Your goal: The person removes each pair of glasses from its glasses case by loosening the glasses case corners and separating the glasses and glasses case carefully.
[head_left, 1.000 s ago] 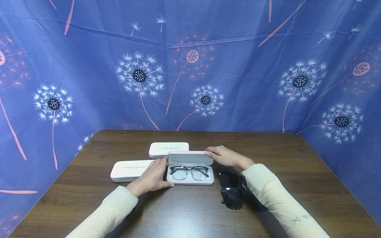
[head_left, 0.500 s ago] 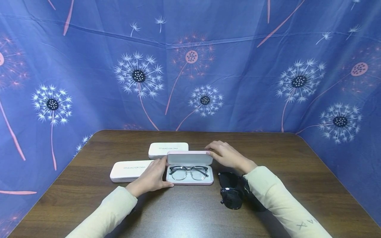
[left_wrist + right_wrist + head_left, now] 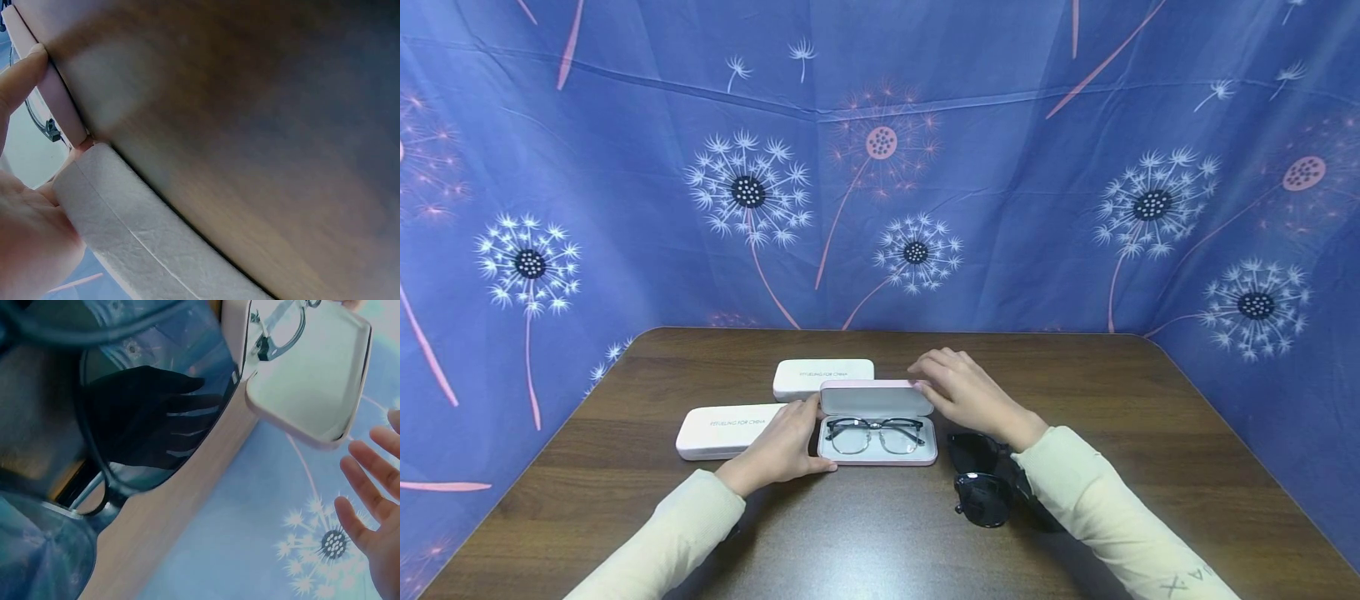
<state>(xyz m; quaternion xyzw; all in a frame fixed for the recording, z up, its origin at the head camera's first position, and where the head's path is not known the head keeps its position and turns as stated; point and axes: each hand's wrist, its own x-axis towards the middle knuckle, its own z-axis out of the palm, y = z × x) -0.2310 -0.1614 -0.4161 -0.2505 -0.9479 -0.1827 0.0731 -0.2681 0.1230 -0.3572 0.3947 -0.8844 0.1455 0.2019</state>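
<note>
An open glasses case (image 3: 931, 458), pinkish outside with a pale lining, stands mid-table with its lid (image 3: 874, 400) raised. Inside lie dark-browline eyeglasses (image 3: 880, 427) with clear lenses, folded. My left hand (image 3: 781, 443) grips the case's left end, thumb along the front edge and fingers at the back corner; the left wrist view shows the thumb (image 3: 25, 78) on the case's side. My right hand (image 3: 970, 398) hovers at the lid's upper right corner, and in the right wrist view its fingers (image 3: 372, 494) are spread and hold nothing.
Two closed white glasses cases stand at the left, one in front (image 3: 715, 433) and one farther back (image 3: 823, 379). Two pairs of dark sunglasses (image 3: 983, 500) lie right of the open case, partly under the right forearm. A patterned blue cloth (image 3: 1000, 167) hangs behind the wooden table (image 3: 880, 542).
My right hand has risen slightly off the lid's right corner, its fingers reaching a little farther behind it. The left hand and the open case have stayed in place.
</note>
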